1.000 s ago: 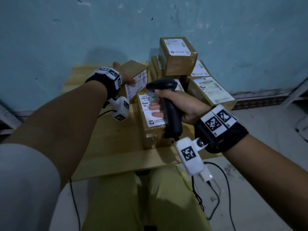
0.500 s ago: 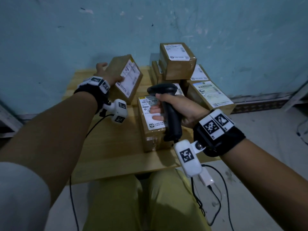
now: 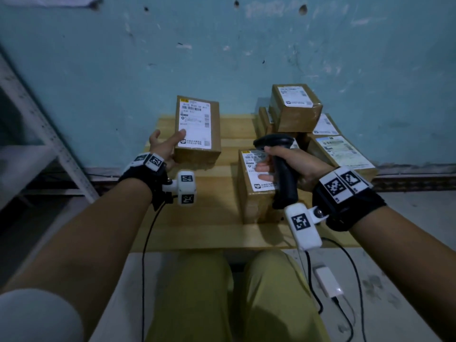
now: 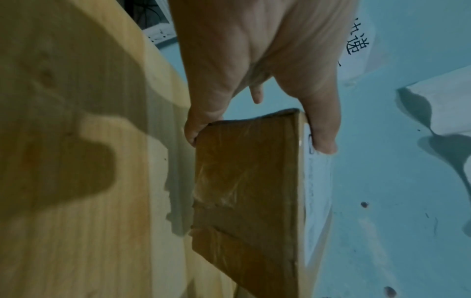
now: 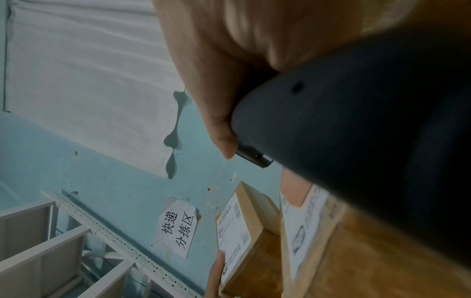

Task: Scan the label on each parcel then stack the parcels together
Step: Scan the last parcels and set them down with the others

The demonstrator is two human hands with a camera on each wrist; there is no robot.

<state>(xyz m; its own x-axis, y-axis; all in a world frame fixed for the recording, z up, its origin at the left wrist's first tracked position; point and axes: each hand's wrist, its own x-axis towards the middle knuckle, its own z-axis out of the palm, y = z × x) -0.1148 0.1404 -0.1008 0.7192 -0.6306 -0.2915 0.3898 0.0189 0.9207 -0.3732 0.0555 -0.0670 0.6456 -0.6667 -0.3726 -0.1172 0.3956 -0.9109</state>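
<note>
Right hand [image 3: 293,166]: fingers wrapped round the grip of a black barcode scanner [image 3: 280,166], held over a labelled parcel [image 3: 256,191] lying near the wooden desk's [image 3: 212,218] front edge, right of centre. Left hand [image 3: 164,146]: grasping a raised parcel [image 3: 197,129] by its near left corner, thumb on the white label [image 3: 195,124], fingers beneath; label faces up, above the desk's left half. Far right corner: pile of labelled parcels [image 3: 318,134], one box [image 3: 294,107] on top, against the blue wall [image 3: 222,58].
</note>
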